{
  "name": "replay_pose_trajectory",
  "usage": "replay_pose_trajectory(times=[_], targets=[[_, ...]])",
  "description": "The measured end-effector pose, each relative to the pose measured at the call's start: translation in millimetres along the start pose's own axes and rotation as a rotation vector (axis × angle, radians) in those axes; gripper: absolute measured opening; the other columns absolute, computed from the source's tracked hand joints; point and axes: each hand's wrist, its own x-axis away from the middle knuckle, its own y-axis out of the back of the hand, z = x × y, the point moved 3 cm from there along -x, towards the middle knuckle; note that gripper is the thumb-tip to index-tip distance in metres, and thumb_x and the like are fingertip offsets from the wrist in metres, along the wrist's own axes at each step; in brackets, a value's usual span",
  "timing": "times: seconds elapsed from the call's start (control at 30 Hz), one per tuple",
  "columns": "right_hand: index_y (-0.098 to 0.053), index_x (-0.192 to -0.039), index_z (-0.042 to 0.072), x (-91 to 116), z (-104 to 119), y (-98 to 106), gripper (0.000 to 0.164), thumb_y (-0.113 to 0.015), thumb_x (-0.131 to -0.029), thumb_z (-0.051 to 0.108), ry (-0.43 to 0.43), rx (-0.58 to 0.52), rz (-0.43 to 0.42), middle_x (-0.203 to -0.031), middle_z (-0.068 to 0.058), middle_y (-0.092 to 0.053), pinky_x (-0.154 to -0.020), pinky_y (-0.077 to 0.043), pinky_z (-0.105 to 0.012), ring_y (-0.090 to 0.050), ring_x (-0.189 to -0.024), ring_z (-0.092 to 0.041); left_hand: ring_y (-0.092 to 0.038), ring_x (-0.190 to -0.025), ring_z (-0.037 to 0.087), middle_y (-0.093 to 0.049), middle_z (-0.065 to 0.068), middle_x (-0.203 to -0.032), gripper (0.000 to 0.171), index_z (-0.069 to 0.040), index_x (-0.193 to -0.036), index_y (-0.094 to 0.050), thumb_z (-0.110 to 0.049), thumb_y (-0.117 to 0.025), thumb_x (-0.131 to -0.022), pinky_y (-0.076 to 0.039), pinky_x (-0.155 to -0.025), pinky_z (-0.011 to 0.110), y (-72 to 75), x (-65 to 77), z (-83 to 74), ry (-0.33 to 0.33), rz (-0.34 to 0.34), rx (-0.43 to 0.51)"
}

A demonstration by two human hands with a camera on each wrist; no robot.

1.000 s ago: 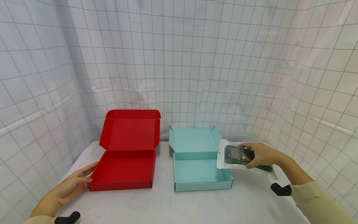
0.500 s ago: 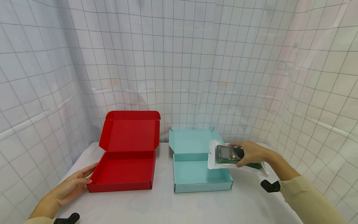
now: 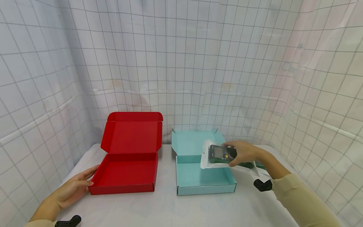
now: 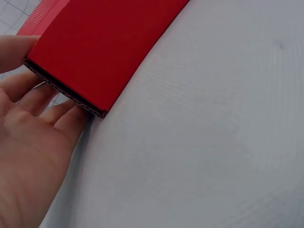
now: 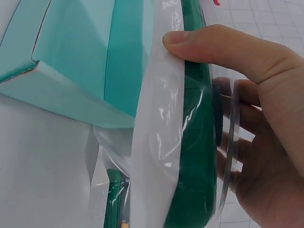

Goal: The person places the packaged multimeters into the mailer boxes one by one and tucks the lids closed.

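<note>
My left hand point(image 3: 74, 189) rests at the left side of a red cardboard box point(image 3: 122, 188), its fingers along the outer wall and the thumb near the front corner. The box stands with its lid up. With my right hand point(image 3: 244, 153) I grip a bagged handheld meter point(image 3: 218, 152), which has a dark face, a grey screen, a yellow button and a green case. Thumb and fingers hold it from opposite sides, seen in the right wrist view. It hangs over the right part of a light-blue box point(image 3: 205, 190), whose lid also stands up.
A second bagged green item point(image 3: 260, 165) lies on the white tabletop point(image 3: 167, 208), partly behind my right wrist. White gridded curtains point(image 3: 181, 63) close off the back and both sides.
My right hand has carried the meter leftward, from beside the light-blue box to over it. The second bagged item now shows behind the wrist. My left hand and both boxes stay put.
</note>
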Motion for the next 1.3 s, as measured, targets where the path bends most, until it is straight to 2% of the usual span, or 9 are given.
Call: replay_pose_trajectory(times=[0.13, 0.27, 0.37, 0.47, 0.8, 1.3], targets=[[-0.052, -0.15, 0.007, -7.4, 4.0, -2.8, 0.092, -0.09, -0.074, 0.041, 0.017, 0.006, 0.008, -0.144, -0.015, -0.056, -0.099, -0.047, -0.063, -0.054, -0.127, -0.037, -0.045, -0.139, 0.007, -0.043, -0.021, -0.154, 0.068, -0.027, -0.153, -0.047, 0.012, -0.021, -0.104, -0.039, -0.113, 0.031, -0.2, -0.4, -0.1, 0.0, 0.008, 0.014], [-0.052, -0.151, 0.01, -15.5, 9.3, -5.2, 0.092, -0.089, -0.074, 0.043, 0.017, 0.013, 0.019, -0.143, -0.012, -0.058, -0.097, -0.049, -0.06, -0.055, -0.123, -0.033, -0.045, -0.138, 0.007, -0.044, -0.021, -0.153, 0.068, -0.027, -0.153, -0.047, 0.012, -0.021, -0.104, -0.039, -0.113, 0.03, -0.3, -0.9, 0.1, 0.001, 0.008, 0.016], [-0.051, -0.152, 0.01, -21.1, 14.6, -6.8, 0.093, -0.089, -0.074, 0.043, 0.03, 0.003, 0.024, -0.144, -0.011, -0.057, -0.099, -0.048, -0.06, -0.054, -0.126, -0.034, -0.046, -0.138, 0.007, -0.044, -0.022, -0.152, 0.067, -0.027, -0.152, -0.048, 0.012, -0.022, -0.104, -0.04, -0.112, 0.03, -0.1, -1.9, 0.2, 0.001, -0.009, 0.002], [-0.051, -0.152, 0.009, -26.2, 21.0, -9.2, 0.092, -0.089, -0.075, 0.042, 0.054, -0.008, 0.028, -0.144, -0.01, -0.057, -0.099, -0.048, -0.059, -0.054, -0.127, -0.034, -0.046, -0.137, 0.006, -0.045, -0.022, -0.152, 0.066, -0.027, -0.152, -0.048, 0.011, -0.023, -0.104, -0.041, -0.112, 0.029, -0.4, -2.5, 0.1, 0.002, -0.022, -0.009], [-0.049, -0.153, 0.007, -44.6, 44.4, -15.8, 0.092, -0.088, -0.077, 0.041, 0.136, -0.029, 0.069, -0.15, -0.013, -0.052, -0.104, -0.046, -0.061, -0.049, -0.136, -0.038, -0.046, -0.138, 0.005, -0.045, -0.022, -0.152, 0.068, -0.029, -0.152, -0.049, 0.011, -0.02, -0.105, -0.039, -0.113, 0.03, -1.9, -1.3, -0.5, 0.015, 0.0, 0.026], [-0.047, -0.154, 0.006, -76.0, 81.5, -28.7, 0.091, -0.088, -0.079, 0.038, 0.236, -0.041, 0.086, -0.152, -0.01, -0.051, -0.108, -0.044, -0.054, -0.047, -0.139, -0.031, -0.047, -0.136, 0.005, -0.046, -0.021, -0.151, 0.066, -0.029, -0.151, -0.049, 0.011, -0.023, -0.105, -0.04, -0.112, 0.03, -3.5, -0.4, -1.2, 0.014, -0.021, 0.003]])
